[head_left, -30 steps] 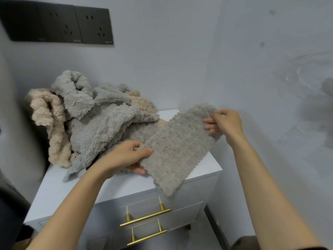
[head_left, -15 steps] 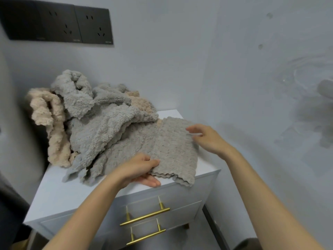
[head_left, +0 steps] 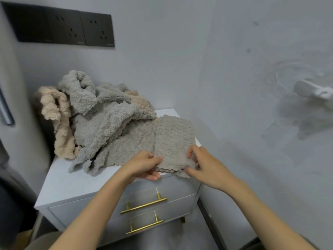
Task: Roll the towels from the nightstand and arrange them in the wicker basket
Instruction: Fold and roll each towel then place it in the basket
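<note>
Pinching the near hem of a folded taupe waffle-pile towel [head_left: 173, 139], the left hand [head_left: 144, 166] and the right hand [head_left: 204, 165] each held the cloth between thumb and curled fingers, one at either end of that hem. The towel lay flat toward 4 o'clock on the top of the white nightstand [head_left: 72, 183], its hem slightly overhanging the front edge above the brass drawer handles [head_left: 144, 205]. Its left side touched the loose heap of grey and beige towels [head_left: 100, 120] at 10 o'clock. No wicker basket was in view. The plush fabric appeared light, soft and limp, with a grippy pile, and would probably sag and unfold if lifted by one corner. A hold at both near corners, turning the hem over tightly and evenly, seemed best for starting a roll.
</note>
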